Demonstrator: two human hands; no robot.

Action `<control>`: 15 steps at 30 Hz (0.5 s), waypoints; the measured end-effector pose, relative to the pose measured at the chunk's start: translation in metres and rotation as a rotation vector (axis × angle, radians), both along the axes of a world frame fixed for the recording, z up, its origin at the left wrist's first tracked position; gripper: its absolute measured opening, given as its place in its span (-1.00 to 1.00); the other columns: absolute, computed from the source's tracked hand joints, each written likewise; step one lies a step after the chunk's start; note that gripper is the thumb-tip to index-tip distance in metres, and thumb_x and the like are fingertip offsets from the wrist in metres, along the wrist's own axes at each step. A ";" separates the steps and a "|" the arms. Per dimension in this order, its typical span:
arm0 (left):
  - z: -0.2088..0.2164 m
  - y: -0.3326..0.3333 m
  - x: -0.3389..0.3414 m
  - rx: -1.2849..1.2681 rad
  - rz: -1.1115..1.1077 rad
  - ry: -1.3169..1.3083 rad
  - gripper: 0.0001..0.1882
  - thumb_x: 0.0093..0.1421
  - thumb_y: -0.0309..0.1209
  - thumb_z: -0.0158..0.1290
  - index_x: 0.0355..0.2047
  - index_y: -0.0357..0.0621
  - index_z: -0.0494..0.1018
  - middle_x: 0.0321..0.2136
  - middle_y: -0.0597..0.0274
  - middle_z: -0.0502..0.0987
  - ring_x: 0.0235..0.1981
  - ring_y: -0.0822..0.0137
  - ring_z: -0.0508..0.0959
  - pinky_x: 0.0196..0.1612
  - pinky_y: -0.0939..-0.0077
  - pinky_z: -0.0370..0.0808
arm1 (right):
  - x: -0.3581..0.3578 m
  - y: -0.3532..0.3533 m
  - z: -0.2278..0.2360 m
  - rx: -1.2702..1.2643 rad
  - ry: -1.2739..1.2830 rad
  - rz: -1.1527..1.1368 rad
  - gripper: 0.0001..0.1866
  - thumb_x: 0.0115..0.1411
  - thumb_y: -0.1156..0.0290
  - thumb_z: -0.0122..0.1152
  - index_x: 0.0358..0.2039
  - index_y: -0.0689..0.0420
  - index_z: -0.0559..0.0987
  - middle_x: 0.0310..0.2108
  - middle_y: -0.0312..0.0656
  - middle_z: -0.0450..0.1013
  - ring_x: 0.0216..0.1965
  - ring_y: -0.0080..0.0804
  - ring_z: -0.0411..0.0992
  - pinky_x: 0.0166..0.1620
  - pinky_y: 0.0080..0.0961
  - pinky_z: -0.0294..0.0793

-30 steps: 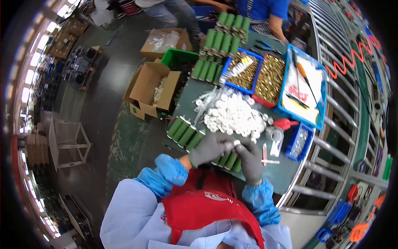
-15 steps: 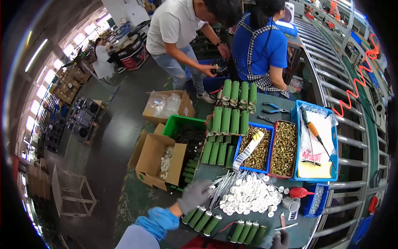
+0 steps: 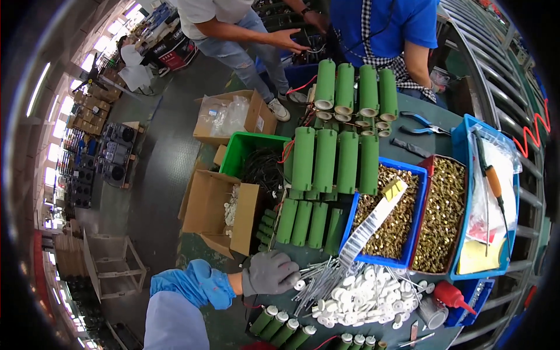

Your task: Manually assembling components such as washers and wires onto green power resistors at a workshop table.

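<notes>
My left hand [image 3: 270, 274], in a grey glove below a blue sleeve cover, is at the left end of a bundle of thin metal rods [image 3: 316, 286]. Its fingers are curled together; whatever they may hold is hidden. A white washer shows right by the fingertips. Beside the rods lies a heap of white plastic washers [image 3: 361, 297], with some rods stuck among them. Nearer to me stand green tubes with white ends [image 3: 284, 331], and a second such group [image 3: 357, 341] is cut off by the lower edge. My right hand is out of view.
Green tubes [image 3: 326, 160] are stacked at the table's middle. Bins of brass fittings [image 3: 440, 216], a blue tray with a screwdriver [image 3: 494, 186], pliers [image 3: 424, 125] and a red bottle [image 3: 452, 296] stand right. Open cartons [image 3: 248, 216] and a green crate [image 3: 233, 154] flank the left; two people work beyond.
My view has shifted, so the table's things look nearer and larger. The left hand now rests by the rod ends, its fingers curled. My right hand has dropped out of view.
</notes>
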State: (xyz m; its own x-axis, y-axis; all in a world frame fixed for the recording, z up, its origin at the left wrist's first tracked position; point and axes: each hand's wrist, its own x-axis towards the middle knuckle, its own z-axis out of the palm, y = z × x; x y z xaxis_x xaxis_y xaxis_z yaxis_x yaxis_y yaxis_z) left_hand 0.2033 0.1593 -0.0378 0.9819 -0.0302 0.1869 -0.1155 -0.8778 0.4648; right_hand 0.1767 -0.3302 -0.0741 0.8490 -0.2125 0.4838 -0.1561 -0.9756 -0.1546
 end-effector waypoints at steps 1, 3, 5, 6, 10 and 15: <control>-0.005 0.000 0.002 -0.008 -0.001 0.010 -0.84 0.03 -0.24 0.20 -0.46 0.01 0.51 -0.55 0.30 0.42 -0.59 0.24 0.48 -0.59 0.32 0.42 | 0.000 -0.003 -0.006 -0.039 0.006 0.000 -0.70 0.36 0.27 -0.04 -0.21 0.28 0.50 -0.30 0.10 0.47 -0.31 0.07 0.44 -0.22 -0.11 0.47; -0.004 -0.003 0.003 0.017 -0.002 -0.038 -0.81 0.00 -0.22 0.22 -0.44 0.01 0.52 -0.55 0.31 0.41 -0.59 0.28 0.48 -0.58 0.36 0.43 | 0.005 -0.005 -0.013 -0.055 0.030 0.011 -0.70 0.36 0.27 -0.04 -0.21 0.28 0.50 -0.30 0.09 0.47 -0.31 0.07 0.44 -0.22 -0.11 0.47; -0.004 0.000 0.003 0.032 -0.005 -0.059 -0.75 -0.09 -0.17 0.29 -0.46 0.02 0.54 -0.59 0.35 0.42 -0.62 0.31 0.46 -0.60 0.39 0.37 | 0.010 -0.006 -0.009 -0.069 0.058 0.031 -0.71 0.36 0.28 -0.04 -0.20 0.28 0.50 -0.30 0.09 0.47 -0.31 0.07 0.44 -0.22 -0.11 0.46; -0.003 0.003 0.004 0.059 -0.015 -0.049 -0.74 -0.09 -0.15 0.28 -0.46 0.02 0.54 -0.59 0.35 0.40 -0.63 0.32 0.45 -0.60 0.40 0.36 | 0.018 -0.005 -0.011 -0.069 0.061 0.043 -0.71 0.36 0.28 -0.04 -0.20 0.28 0.50 -0.30 0.09 0.47 -0.31 0.07 0.44 -0.22 -0.11 0.46; 0.001 0.003 0.005 0.126 -0.054 0.032 -0.73 -0.06 -0.12 0.27 -0.45 0.04 0.53 -0.62 0.38 0.35 -0.64 0.34 0.40 -0.58 0.41 0.35 | 0.043 0.007 -0.028 -0.031 0.073 0.074 -0.72 0.35 0.29 -0.04 -0.20 0.27 0.50 -0.29 0.08 0.47 -0.30 0.06 0.44 -0.21 -0.10 0.45; -0.003 -0.001 0.004 0.138 -0.122 -0.012 -0.77 0.01 -0.13 0.24 -0.43 0.08 0.52 -0.60 0.39 0.33 -0.60 0.36 0.39 -0.55 0.43 0.35 | 0.029 0.038 -0.047 0.067 0.127 0.068 -0.73 0.35 0.29 -0.03 -0.19 0.26 0.50 -0.29 0.07 0.47 -0.30 0.06 0.43 -0.21 -0.10 0.45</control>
State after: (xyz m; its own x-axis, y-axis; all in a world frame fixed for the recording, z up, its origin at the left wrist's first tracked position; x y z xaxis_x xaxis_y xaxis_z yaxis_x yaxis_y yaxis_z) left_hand 0.2070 0.1581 -0.0404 0.9672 -0.1748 0.1840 -0.2294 -0.9125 0.3386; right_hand 0.2055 -0.2924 -0.1216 0.9158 -0.1808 0.3587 -0.1125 -0.9727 -0.2028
